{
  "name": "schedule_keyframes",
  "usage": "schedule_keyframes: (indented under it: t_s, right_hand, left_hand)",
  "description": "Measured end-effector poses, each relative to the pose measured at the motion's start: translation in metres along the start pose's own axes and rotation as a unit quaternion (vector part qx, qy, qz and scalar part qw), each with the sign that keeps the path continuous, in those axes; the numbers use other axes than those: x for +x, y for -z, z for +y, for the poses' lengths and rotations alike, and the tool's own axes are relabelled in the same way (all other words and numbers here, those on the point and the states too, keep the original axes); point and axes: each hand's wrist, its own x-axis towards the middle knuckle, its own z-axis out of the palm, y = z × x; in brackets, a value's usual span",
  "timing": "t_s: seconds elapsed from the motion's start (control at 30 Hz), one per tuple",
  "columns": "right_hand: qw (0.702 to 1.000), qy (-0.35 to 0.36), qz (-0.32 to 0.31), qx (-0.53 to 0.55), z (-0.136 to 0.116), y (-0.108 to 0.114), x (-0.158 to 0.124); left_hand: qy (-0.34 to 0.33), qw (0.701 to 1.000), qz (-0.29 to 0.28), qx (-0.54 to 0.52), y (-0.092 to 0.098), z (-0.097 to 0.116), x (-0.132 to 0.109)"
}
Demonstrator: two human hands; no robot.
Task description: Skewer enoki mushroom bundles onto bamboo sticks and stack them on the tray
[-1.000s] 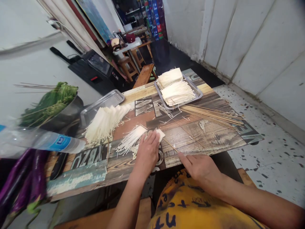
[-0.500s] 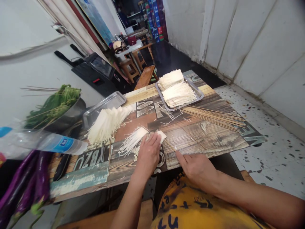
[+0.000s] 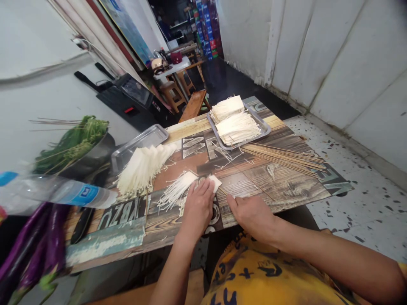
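My left hand (image 3: pixel 199 205) lies flat with fingers together on a small bunch of white enoki mushrooms (image 3: pixel 215 182), pressing it onto the table (image 3: pixel 286 182). A second small bunch (image 3: pixel 176 189) fans out just left of it. My right hand (image 3: pixel 251 214) pinches the near end of a thin bamboo skewer (image 3: pixel 223 192) whose tip points into the pressed bunch.
A big pile of enoki (image 3: pixel 141 167) lies left of centre, before an empty steel tray (image 3: pixel 140 142). A far tray (image 3: pixel 265 127) holds more enoki. Loose skewers (image 3: pixel 286 156) lie right. A water bottle (image 3: pixel 60 192), greens in a bowl (image 3: pixel 71 144) and purple aubergines (image 3: pixel 34 250) sit left.
My right hand has slid left along the table edge toward my left hand, pushing the skewer further into the pressed bunch. The left hand has stayed in place.
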Motion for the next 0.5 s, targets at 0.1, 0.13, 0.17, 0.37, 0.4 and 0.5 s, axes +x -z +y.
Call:
schedule_keyframes:
  t_s: [0.1,0.13,0.17,0.37,0.4,0.5]
  right_hand:
    - [1.0,-0.023,-0.01,0.013,0.0015,0.0032,0.0009]
    - [0.999,-0.027,-0.014,0.018,0.0017,0.0042,0.0009]
    - [0.999,-0.03,-0.017,0.022,0.0016,0.0051,0.001]
    - [0.998,-0.028,-0.026,0.051,0.0005,0.0031,0.0003]
    - [0.997,-0.037,-0.025,0.067,0.0012,0.0019,-0.0005]
    - [0.985,-0.064,0.012,0.158,0.0031,0.0012,-0.0043]
  left_hand:
    - [0.012,1.0,0.019,0.005,-0.0024,0.0037,-0.0019]
    - [0.017,1.0,0.024,0.008,-0.0033,0.0047,-0.0025]
    - [0.021,0.999,0.028,0.01,-0.0041,0.0054,-0.003]
    - [0.012,1.0,0.015,0.004,-0.0051,0.0019,-0.0037]
    - [0.011,1.0,0.013,-0.002,-0.0043,0.0009,-0.0039]
    - [0.003,1.0,0.017,-0.024,-0.0006,-0.0005,-0.0056]
